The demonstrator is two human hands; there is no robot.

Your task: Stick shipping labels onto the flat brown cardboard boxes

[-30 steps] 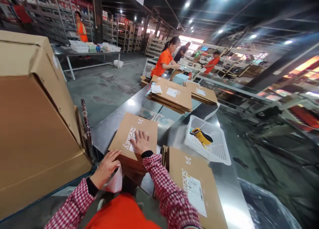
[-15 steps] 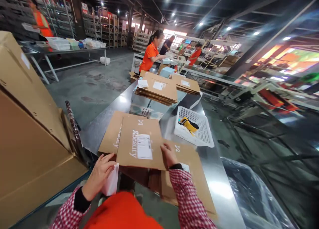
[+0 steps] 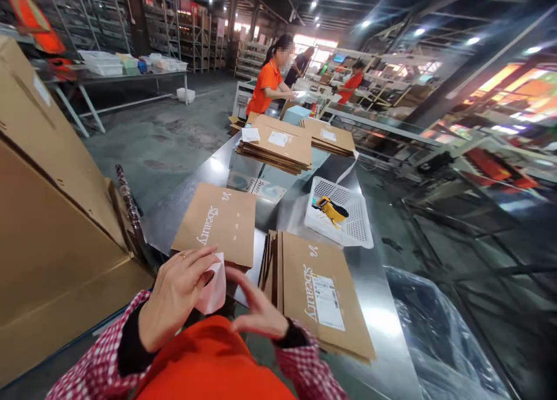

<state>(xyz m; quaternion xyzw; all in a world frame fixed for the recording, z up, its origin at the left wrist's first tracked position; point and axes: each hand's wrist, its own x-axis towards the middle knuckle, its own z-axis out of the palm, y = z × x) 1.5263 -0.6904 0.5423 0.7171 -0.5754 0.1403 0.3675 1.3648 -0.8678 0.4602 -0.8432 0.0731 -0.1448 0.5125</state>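
Note:
My left hand (image 3: 176, 289) pinches some white paper (image 3: 214, 294), pinkish in the shade, just above my lap. Whether it is one sheet or several I cannot tell. Close beside the paper, my right hand (image 3: 259, 310) is open, its thumb and fingers apart and nothing in it. Beyond my left hand lies a flat brown cardboard carton (image 3: 230, 220) with white lettering and no label on its face. To the right, more flat cartons lie in a stack (image 3: 300, 260). The top one bears a white printed label (image 3: 328, 302).
A white perforated basket (image 3: 361, 217) with a yellow-and-black object (image 3: 333, 209) stands on the metal table (image 3: 387, 324). Farther back, flat cartons (image 3: 282, 141) rest on pale boxes (image 3: 270, 182). Large cardboard (image 3: 56, 214) rises at left. A co-worker (image 3: 263, 86) stands beyond the table.
The labelled carton that my right hand held has gone onto the right-hand stack. My right hand has let go and moved left towards the paper. The left-hand carton now shows fully.

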